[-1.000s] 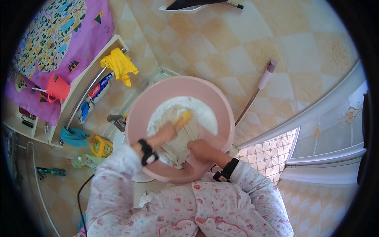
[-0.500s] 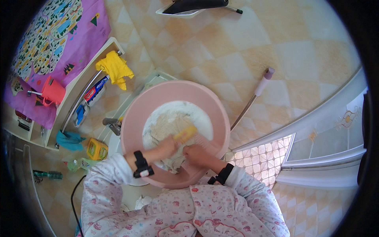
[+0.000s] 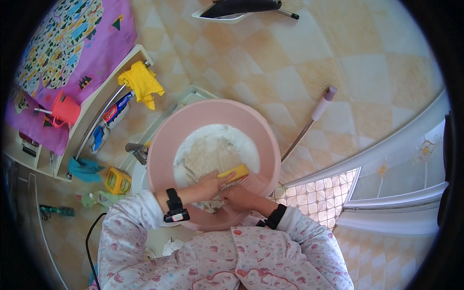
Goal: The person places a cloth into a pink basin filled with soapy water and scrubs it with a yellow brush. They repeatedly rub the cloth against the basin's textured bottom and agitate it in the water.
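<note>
A pink basin [image 3: 164, 130] holds white suds [image 3: 246, 145] and a wet beige cloth [image 3: 208, 157]. Inside it, my left hand [image 3: 210, 185] is closed on a yellow scrub brush [image 3: 233, 172], whose reddish-white lower side looks like bristles. The brush is over the cloth beside the ridged near-right wall of the basin. Just right of it, my right hand [image 3: 237, 198] is closed in a fist on the cloth, part of which shows between the two hands. My fingers hide most of what the right hand grips.
A faucet [image 3: 137, 152] stands left of the basin. Beyond it are a yellow package [image 3: 118, 182], a green bottle [image 3: 99, 198] and a rail with a yellow cloth [image 3: 142, 83] and a teal cloth [image 3: 84, 169]. A long-handled pole [image 3: 309, 121] leans at the right.
My left hand and the brush have shifted a little right and down, and the brush is now tilted with its lower side showing. My right hand has moved slightly down, still closed on the cloth.
</note>
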`<state>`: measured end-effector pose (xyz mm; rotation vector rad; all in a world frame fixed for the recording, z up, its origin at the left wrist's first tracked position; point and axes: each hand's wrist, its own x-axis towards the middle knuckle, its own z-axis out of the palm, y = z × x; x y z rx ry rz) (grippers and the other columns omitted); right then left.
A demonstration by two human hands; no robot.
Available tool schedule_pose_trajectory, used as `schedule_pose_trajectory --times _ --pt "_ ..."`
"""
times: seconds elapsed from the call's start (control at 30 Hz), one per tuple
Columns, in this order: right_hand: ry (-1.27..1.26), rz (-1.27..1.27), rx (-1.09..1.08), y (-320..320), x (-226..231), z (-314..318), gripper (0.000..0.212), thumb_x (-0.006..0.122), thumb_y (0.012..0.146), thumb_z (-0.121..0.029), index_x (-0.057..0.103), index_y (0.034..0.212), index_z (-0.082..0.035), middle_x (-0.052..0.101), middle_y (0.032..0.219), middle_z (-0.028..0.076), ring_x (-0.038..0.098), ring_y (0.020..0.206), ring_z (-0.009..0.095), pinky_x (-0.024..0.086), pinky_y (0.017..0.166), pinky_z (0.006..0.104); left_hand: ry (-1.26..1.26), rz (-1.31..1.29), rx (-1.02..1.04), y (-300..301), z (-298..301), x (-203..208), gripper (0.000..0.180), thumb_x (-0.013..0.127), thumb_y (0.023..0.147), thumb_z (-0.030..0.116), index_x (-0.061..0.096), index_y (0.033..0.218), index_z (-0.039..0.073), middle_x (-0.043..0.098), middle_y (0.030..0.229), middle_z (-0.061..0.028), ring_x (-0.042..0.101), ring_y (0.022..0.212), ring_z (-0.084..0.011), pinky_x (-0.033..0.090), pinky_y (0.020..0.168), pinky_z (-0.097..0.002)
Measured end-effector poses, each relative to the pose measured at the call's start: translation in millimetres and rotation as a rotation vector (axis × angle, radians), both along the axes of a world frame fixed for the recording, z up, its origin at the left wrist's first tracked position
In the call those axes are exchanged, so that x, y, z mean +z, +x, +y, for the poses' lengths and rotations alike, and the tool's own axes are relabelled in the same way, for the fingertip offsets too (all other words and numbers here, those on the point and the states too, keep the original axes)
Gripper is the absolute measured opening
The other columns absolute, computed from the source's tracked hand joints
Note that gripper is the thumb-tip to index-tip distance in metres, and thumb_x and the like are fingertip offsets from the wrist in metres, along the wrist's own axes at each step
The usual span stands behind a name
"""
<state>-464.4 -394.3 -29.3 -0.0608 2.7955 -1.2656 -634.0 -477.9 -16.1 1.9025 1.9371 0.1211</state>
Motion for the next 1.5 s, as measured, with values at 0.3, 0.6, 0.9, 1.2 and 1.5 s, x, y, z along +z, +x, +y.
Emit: schedule_pose_trajectory --times 0.3,0.6,0.9,1.2,1.5 --pt "0.154 0.033 -0.172 6.5 2.1 23.7 0.018 0.058 0.065 -0.005 0.057 0.083 -0.006 0.061 0.077 0.016 0.060 0.076 0.036 0.044 0.067 0.0438 -0.269 -0.052 0.532 -29.7 32.0 -3.3 0.046 0.035 0.094 0.031 0.029 0.140 0.035 0.052 0.103 -0.0234 0.054 0.095 -0.0423 0.044 0.082 -0.0474" --pt "0.053 -0.060 -0.070 21.2 25.5 5.5 0.021 0.058 0.066 -0.007 0.059 0.087 -0.005 0.062 0.078 0.017 0.060 0.076 0.036 0.046 0.069 0.0430 -0.294 -0.066 0.850 -74.7 -13.8 -33.1 0.040 0.039 0.091 0.025 0.046 0.130 0.019 0.050 0.111 -0.0297 0.057 0.095 -0.0394 0.043 0.085 -0.0503" --pt "0.125 0.001 -0.163 14.8 19.2 21.7 0.022 0.059 0.067 -0.011 0.060 0.087 -0.004 0.062 0.079 0.020 0.061 0.076 0.037 0.047 0.070 0.0426 -0.324 -0.068 0.537 -22.8 -35.0 -22.3 0.057 0.040 0.091 0.024 0.018 0.144 0.027 0.047 0.115 -0.0280 0.057 0.089 -0.0384 0.044 0.080 -0.0488" --pt "0.185 0.151 -0.175 18.2 30.8 1.4 0.015 0.060 0.070 -0.015 0.067 0.081 -0.009 0.062 0.080 0.016 0.060 0.079 0.035 0.045 0.073 0.0432 -0.299 -0.032 0.703 -71.1 8.7 -22.5 0.054 0.039 0.092 0.030 0.021 0.141 0.036 0.049 0.106 -0.0224 0.056 0.090 -0.0400 0.045 0.081 -0.0487" --pt "0.469 0.026 -0.135 -41.8 -13.8 -18.4 0.010 0.060 0.069 -0.013 0.062 0.074 -0.005 0.061 0.082 0.011 0.057 0.086 0.030 0.044 0.077 0.0394 -0.434 -0.229 0.531 -34.0 -33.8 14.3 0.054 0.041 0.093 0.030 0.020 0.142 0.035 0.049 0.109 -0.0242 0.056 0.094 -0.0376 0.045 0.081 -0.0454"
